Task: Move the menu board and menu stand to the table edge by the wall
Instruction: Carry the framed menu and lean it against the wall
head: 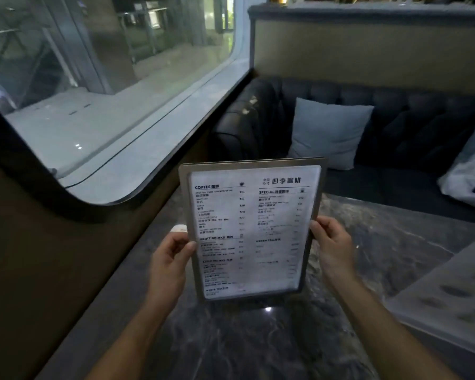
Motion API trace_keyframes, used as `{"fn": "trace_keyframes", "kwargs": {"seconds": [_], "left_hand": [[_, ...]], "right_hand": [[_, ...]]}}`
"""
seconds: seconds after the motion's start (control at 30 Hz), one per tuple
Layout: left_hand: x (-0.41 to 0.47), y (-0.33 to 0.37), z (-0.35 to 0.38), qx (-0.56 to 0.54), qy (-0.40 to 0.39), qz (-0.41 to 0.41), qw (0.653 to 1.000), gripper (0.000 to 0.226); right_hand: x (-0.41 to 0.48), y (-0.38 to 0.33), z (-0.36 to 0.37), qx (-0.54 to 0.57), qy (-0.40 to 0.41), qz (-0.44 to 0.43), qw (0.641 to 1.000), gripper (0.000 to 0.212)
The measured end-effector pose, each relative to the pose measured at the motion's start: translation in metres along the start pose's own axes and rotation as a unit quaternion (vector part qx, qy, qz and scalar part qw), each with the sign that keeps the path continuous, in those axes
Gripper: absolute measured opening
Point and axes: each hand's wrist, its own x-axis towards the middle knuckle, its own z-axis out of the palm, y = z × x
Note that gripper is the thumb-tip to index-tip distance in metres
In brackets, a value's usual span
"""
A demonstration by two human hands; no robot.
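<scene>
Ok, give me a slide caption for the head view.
Both hands, left and right, hold the menu board upright above the dark marble table.

A dark tufted sofa (395,127) runs along the far side of the dark marbled stone counter (258,338). A pale blue square cushion (329,130) leans upright against the sofa back; a white pillow (469,182) lies at the right. A large rounded-corner window (107,86) fills the left wall.
</scene>
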Motion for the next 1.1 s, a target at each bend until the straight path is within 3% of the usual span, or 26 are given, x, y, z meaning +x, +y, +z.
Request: {"fn": "trace_keyframes", "kwargs": {"seconds": [0.17, 0.4, 0.63, 0.73, 0.9, 1.1], "left_hand": [[-0.039, 0.0, -0.063, 0.048, 0.095, -0.023, 0.994, 0.003], [-0.102, 0.005, -0.129, 0.083, 0.203, -0.062, 0.974, 0.014], [-0.153, -0.002, -0.163, 0.071, 0.31, -0.11, 0.942, 0.019], [-0.169, -0.002, -0.172, 0.061, 0.324, -0.119, 0.937, 0.029], [-0.18, -0.007, -0.178, 0.03, 0.362, -0.148, 0.92, 0.016], [-0.187, -0.012, -0.183, 0.058, 0.373, -0.161, 0.912, 0.019]], "right_hand": [[-0.025, -0.008, 0.055, 0.027, -0.106, -0.013, 0.994, 0.02], [-0.063, -0.012, 0.119, 0.006, -0.241, -0.002, 0.971, 0.013], [-0.098, -0.014, 0.166, 0.052, -0.306, 0.03, 0.95, 0.015], [-0.107, -0.011, 0.177, 0.044, -0.338, 0.022, 0.94, 0.015], [-0.116, -0.006, 0.194, 0.032, -0.362, 0.026, 0.931, 0.017], [-0.119, 0.0, 0.205, 0.027, -0.379, 0.029, 0.924, 0.019]]}}
